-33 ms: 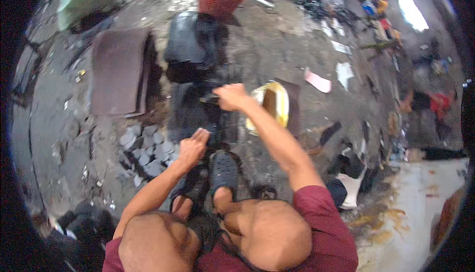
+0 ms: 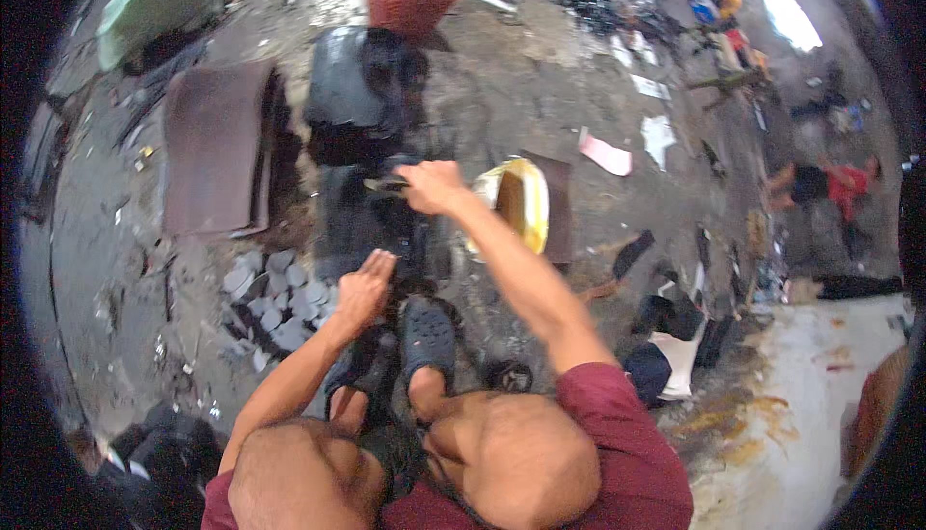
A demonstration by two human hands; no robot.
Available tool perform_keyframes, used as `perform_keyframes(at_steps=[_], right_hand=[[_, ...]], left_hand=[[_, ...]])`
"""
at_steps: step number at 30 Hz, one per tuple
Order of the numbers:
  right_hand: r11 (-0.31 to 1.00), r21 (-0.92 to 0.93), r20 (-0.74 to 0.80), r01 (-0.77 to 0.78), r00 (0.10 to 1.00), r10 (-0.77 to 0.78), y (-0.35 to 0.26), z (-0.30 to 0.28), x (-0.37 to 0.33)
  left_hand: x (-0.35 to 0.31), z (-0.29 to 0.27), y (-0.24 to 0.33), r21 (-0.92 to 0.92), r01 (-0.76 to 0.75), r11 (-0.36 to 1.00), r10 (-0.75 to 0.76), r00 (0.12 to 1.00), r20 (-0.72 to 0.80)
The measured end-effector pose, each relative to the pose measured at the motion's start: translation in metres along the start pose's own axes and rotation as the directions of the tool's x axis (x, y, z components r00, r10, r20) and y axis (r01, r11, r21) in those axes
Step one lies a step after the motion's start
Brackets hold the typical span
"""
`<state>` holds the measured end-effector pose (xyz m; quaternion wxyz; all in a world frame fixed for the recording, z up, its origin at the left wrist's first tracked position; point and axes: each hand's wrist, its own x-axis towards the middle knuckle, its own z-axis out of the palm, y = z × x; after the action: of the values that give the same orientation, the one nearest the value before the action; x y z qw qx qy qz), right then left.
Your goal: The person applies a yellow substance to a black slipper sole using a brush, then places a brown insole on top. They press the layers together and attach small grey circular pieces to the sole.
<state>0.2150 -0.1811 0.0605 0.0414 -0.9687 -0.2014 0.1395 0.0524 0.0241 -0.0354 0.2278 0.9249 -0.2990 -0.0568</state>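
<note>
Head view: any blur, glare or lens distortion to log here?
Head view: fisheye bends the scene inside a dark rim; glare whites out a bright strip, upper right; sheen marks the black block; the tool in the right hand is too blurred to identify.

Squatting pose, both knees [image 2: 521, 453] bent up. Right arm [image 2: 521, 265] reaches forward and slants left across the front, elbow slightly bent, wrist near straight. Right hand [image 2: 429, 187] back side up, fingers curled into a closed grip. Left arm [image 2: 280, 385] passes outside the left knee, angled forward and inward. Left hand [image 2: 363, 291] lower, closer to the feet [image 2: 427, 385]; fingers [image 2: 380, 263] extended, held together, pointing forward-right. Hands apart, not touching. Forearms bare.
</note>
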Motion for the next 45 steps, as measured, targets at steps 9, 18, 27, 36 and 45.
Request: perform_keyframes(at_steps=[9, 18, 27, 36, 45], right_hand=[[0.961, 0.080, -0.186, -0.263, 0.944, 0.274, 0.008, 0.003, -0.006], [0.993, 0.121, -0.049, -0.003, 0.999, 0.009, -0.004, 0.031, -0.029], [0.986, 0.048, -0.041, 0.157, 0.987, -0.156, -0.049, 0.055, -0.102], [0.878, 0.476, -0.163, -0.035, 0.978, 0.128, -0.018, -0.028, -0.044], [0.992, 0.084, -0.027, 0.099, 0.995, -0.097, -0.072, 0.014, -0.008]], left_hand=[[0.032, -0.034, -0.009, 0.008, -0.022, 1.000, 0.022, 0.996, 0.089], [0.005, -0.052, -0.018, -0.347, 0.171, 0.922, -0.248, 0.950, -0.191], [-0.024, -0.028, -0.057, -0.408, 0.614, 0.676, -0.712, 0.686, -0.148], [-0.036, -0.025, -0.048, -0.493, 0.599, 0.631, -0.721, 0.687, -0.088], [-0.034, -0.043, -0.043, -0.661, 0.665, 0.349, -0.838, 0.537, 0.098]])
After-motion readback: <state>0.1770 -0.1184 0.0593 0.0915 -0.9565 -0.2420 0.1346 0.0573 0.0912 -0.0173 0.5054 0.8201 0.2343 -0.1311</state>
